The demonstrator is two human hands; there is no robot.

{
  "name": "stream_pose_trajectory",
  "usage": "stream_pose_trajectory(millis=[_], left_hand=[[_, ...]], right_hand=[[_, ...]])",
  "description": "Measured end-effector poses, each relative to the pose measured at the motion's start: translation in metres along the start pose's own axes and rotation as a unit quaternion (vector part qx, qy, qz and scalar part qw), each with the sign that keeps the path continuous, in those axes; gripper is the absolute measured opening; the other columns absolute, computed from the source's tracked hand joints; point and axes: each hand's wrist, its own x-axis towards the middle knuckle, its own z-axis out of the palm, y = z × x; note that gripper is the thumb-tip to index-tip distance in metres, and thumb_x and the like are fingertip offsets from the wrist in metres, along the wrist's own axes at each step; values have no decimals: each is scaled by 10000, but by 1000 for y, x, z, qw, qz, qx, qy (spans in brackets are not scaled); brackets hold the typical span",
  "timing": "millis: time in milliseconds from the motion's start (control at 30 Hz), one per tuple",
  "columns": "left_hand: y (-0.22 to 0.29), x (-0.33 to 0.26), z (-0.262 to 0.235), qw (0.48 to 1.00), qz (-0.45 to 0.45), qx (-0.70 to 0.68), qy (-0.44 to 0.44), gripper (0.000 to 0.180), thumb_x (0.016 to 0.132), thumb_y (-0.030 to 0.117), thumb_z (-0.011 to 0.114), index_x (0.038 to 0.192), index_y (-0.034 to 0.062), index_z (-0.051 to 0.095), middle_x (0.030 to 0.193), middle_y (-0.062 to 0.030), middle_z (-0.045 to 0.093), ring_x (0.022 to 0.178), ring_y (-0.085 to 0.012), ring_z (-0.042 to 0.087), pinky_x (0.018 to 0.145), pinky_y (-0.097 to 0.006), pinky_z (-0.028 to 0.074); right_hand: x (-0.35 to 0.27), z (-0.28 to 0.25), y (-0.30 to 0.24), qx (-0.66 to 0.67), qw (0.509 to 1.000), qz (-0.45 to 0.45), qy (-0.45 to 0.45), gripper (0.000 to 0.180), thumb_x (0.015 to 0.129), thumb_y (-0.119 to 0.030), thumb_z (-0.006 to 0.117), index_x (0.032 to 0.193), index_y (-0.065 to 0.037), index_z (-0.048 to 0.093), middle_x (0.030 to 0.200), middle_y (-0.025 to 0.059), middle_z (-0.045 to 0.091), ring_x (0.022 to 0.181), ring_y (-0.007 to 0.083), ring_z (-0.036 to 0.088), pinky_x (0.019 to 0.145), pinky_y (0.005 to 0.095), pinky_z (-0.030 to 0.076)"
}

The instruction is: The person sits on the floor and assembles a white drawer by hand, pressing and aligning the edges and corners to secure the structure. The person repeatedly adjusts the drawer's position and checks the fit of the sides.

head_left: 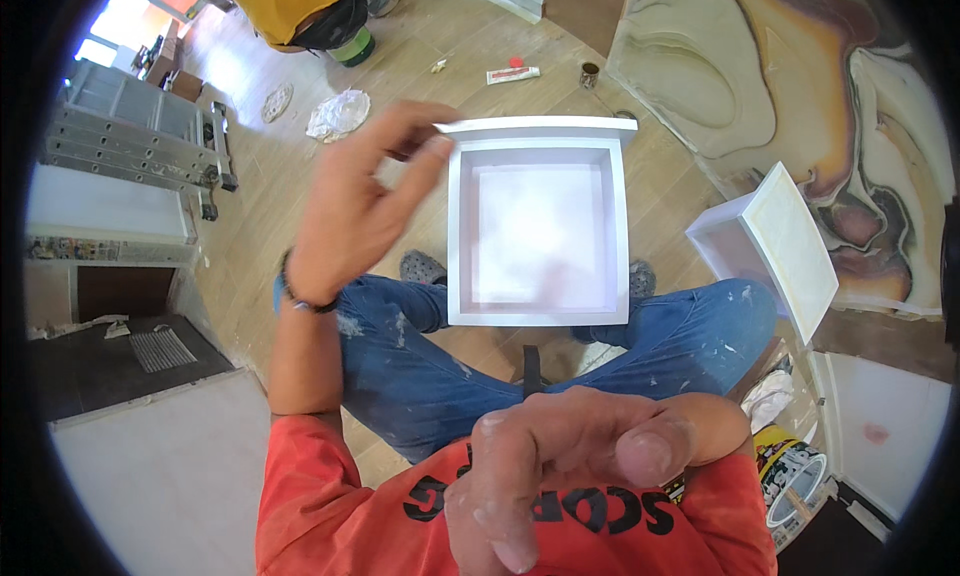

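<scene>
Two drawers: a white open drawer (538, 234) rests on the seated person's legs in blue jeans (440, 366), its cavity facing up and bare; a second drawer (775, 238) lies on its side to the right, by the patterned panel (800, 86).
Progress: judged as early or between steps; the lap drawer looks evenly white inside, yet whether that is fresh coating or plain finish cannot be told, and the side drawer looks untouched for now.
Left hand (360, 211): raised above the drawer's left rear corner, fingers loosely curled, thumb and forefinger brought together at the front panel's edge; whether they pinch the rim or just meet above it is unclear.
Right hand (560, 466): close to the camera, fingers pressed together and bent, holding nothing visible; pale smears on the skin.
Floor items: a crumpled rag (338, 114), a tube (513, 74) and a small can (590, 73) lie beyond the drawer, well apart from both hands.
Bucket (795, 476): at the right knee, partly cut off by the shirt.
Hidden: a dark strap-like object (532, 368) between the knees is unidentifiable; another person at the top edge is cropped.
</scene>
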Motion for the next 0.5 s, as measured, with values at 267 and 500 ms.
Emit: stream_pose_trajectory(millis=[267,500], left_hand=[[-54,-4,73,966,-2,83,-244,368,1010,234,676,1336,65,651,1126,-190,723,931,-347,722,834,-432,566],[-55,1,86,944,-10,149,-294,394,1007,253,666,1361,83,631,1137,-188,704,941,-376,704,836,-474,555]], right_hand=[[-8,-33,-11,-63,995,-55,-52,882,993,-773,403,1188,81,510,984,217,699,863,288,733,738,341,584],[0,-45,-69,-73,994,-10,-79,432,1071,-369,499,1243,27,532,976,142,709,940,227,703,840,354,529]])
